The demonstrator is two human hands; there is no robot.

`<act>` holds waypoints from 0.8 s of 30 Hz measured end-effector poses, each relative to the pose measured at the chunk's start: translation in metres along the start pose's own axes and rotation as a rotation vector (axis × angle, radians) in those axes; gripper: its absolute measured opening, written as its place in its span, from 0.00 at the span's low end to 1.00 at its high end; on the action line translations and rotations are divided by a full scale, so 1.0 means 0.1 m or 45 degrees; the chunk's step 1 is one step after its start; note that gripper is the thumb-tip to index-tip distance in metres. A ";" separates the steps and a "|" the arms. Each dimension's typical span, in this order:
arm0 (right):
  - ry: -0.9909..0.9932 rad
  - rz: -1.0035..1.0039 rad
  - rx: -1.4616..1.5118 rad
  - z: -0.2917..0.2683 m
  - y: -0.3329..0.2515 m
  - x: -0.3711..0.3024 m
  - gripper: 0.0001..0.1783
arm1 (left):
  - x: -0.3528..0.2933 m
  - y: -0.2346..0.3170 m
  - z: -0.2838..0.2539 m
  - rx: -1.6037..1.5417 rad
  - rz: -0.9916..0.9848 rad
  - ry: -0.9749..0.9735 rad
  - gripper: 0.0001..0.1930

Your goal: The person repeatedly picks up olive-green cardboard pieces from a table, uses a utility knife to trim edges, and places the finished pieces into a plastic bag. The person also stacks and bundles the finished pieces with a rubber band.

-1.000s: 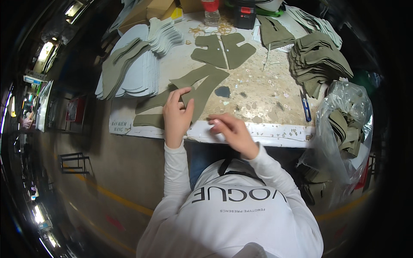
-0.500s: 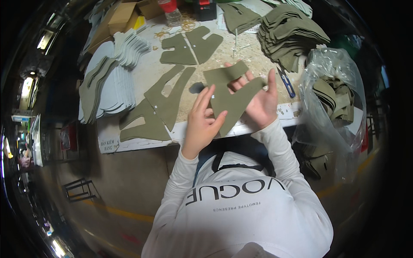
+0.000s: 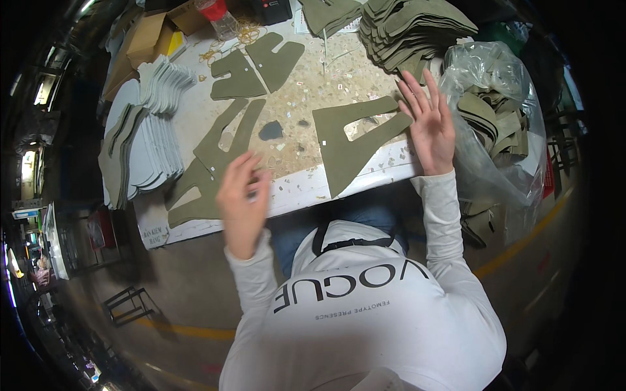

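Note:
A flat olive cut-out piece (image 3: 336, 153) with a slot and a small white mark lies at the table's front. My right hand (image 3: 432, 130) is palm up with fingers spread, beside the tips of the piece's two arms. On the left, my left hand (image 3: 242, 205) is blurred, its fingers loosely apart and nothing visible in them. It hovers over the right edge of a pair of olive pieces (image 3: 215, 153) laid edge to edge. Farther back lies another such pair (image 3: 277, 62). A dark grey flat scrap (image 3: 271, 130) sits between.
Stacked pale pieces (image 3: 153, 150) with olive ones (image 3: 120, 156) stand at the left. A tall olive stack (image 3: 411, 32) is at the back right, near a clear plastic bag (image 3: 486, 72) of olive pieces. A cardboard box (image 3: 150, 42) and red-labelled bottle (image 3: 218, 16) stand at the back.
The olive piece that was between both hands now lies on the table. My left hand has moved left, and my right hand has moved right. The view has shifted too.

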State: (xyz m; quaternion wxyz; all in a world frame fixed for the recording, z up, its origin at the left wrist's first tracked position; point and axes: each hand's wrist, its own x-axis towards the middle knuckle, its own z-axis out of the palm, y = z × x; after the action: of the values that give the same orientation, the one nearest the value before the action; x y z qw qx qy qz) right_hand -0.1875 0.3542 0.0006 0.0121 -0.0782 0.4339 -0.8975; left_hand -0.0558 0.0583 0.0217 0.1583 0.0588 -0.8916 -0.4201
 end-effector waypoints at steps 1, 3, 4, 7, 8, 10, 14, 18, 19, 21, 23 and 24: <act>-0.010 -0.059 -0.157 0.02 -0.03 -0.03 0.37 | -0.04 -0.07 -0.20 0.103 0.035 0.045 0.12; -0.075 -0.190 -0.460 0.08 -0.08 -0.07 0.35 | -0.14 -0.20 -0.51 0.271 -0.024 0.010 0.08; -0.062 -0.283 -0.589 0.12 -0.07 -0.09 0.31 | -0.20 -0.27 -0.61 0.327 -0.067 -0.016 0.10; -0.169 -0.397 -1.034 0.24 -0.05 -0.16 0.24 | -0.38 -0.41 -0.73 0.401 -0.056 -0.039 0.12; -0.242 -0.545 -1.367 0.27 -0.06 -0.19 0.19 | -0.42 -0.45 -0.73 0.411 -0.022 -0.028 0.14; -0.354 -0.647 -1.620 0.36 0.00 -0.26 0.16 | -0.46 -0.49 -0.72 0.434 0.057 -0.015 0.15; -0.514 -0.540 -1.550 0.49 0.15 -0.35 0.14 | -0.47 -0.51 -0.75 0.386 0.064 -0.030 0.17; -0.600 -0.519 -1.496 0.58 0.27 -0.43 0.12 | -0.44 -0.57 -0.74 0.424 0.124 0.017 0.14; -0.633 -0.494 -1.473 0.60 0.29 -0.45 0.12 | -0.44 -0.59 -0.73 0.389 0.109 0.051 0.12; -0.668 -0.437 -1.423 0.64 0.33 -0.48 0.12 | -0.42 -0.64 -0.73 0.318 0.081 0.102 0.10; -0.720 -0.415 -1.390 0.69 0.38 -0.50 0.12 | -0.41 -0.67 -0.73 0.243 0.053 0.137 0.09; -0.748 -0.402 -1.380 0.72 0.40 -0.51 0.12 | -0.40 -0.68 -0.72 0.255 0.055 0.133 0.09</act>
State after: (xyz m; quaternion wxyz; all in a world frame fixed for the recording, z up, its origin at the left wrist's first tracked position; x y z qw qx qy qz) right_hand -0.1287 0.2778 0.0063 -0.0430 -0.3791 0.7884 -0.4825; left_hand 0.0044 -0.0285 0.0034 0.2068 0.0768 -0.9208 -0.3217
